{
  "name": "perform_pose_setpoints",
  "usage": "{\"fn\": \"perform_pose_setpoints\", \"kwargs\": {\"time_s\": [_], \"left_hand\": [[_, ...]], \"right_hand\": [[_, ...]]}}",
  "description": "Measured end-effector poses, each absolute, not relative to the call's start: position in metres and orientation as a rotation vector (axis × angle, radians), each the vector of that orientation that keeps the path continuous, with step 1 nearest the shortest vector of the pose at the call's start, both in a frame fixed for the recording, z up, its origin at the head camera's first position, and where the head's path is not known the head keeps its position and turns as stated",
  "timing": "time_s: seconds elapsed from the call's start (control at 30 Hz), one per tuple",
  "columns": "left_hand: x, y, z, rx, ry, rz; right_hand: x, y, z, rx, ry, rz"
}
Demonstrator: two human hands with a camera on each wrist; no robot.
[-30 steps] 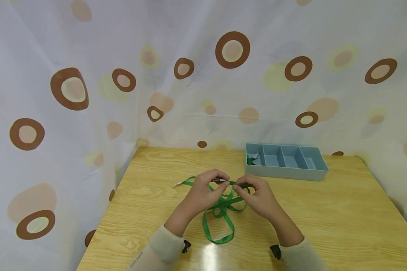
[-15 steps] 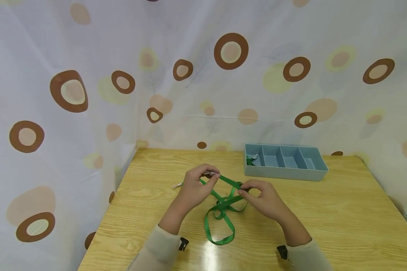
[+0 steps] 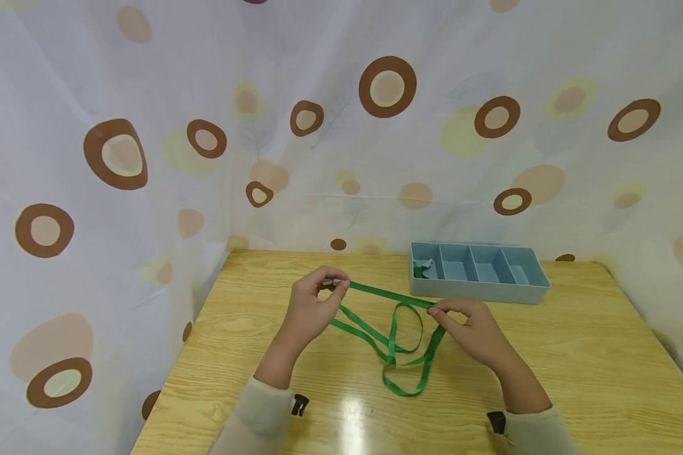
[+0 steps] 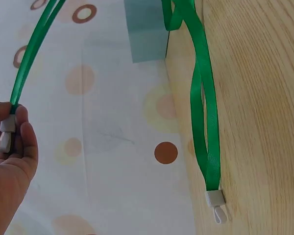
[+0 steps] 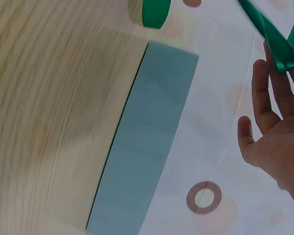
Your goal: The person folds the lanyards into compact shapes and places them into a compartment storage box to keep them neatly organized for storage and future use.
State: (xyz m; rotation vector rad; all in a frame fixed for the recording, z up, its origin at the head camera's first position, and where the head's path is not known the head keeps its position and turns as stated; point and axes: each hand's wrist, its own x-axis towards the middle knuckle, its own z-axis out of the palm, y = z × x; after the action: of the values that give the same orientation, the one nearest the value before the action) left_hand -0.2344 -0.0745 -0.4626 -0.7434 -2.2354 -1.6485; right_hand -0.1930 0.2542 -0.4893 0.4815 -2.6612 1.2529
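Observation:
A green lanyard [image 3: 387, 294] is stretched between the hands above the table. My left hand [image 3: 312, 302] pinches it at its white plastic clip [image 4: 7, 125]. With thumb and fingertips, my right hand [image 3: 473, 328] pinches the strap farther along, and the rest hangs below in a loose loop. Another green lanyard [image 4: 209, 122] lies on the wood, its white clip end [image 4: 215, 198] showing in the left wrist view. In the head view that clip is hidden behind my left hand. Where the two straps cross, I cannot tell whether they are tangled.
A light blue divided box [image 3: 480, 291] stands at the back of the wooden table [image 3: 546, 360]. Its leftmost compartment holds a green strap piece [image 3: 419, 272] with a whitish clip. A patterned curtain [image 3: 330, 151] hangs behind and at the sides.
My hands have moved apart, left hand leftward and up, right hand rightward. The lanyard between them is drawn out straight, and the loops below have lifted and shifted right.

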Motion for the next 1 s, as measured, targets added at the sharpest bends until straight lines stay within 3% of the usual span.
{"fn": "perform_pose_setpoints", "kwargs": {"time_s": [1.0], "left_hand": [[-0.245,-0.127,-0.464,-0.465,-2.29,-1.741]], "right_hand": [[-0.16,0.372,-0.487,0.099,-2.808,1.145]]}}
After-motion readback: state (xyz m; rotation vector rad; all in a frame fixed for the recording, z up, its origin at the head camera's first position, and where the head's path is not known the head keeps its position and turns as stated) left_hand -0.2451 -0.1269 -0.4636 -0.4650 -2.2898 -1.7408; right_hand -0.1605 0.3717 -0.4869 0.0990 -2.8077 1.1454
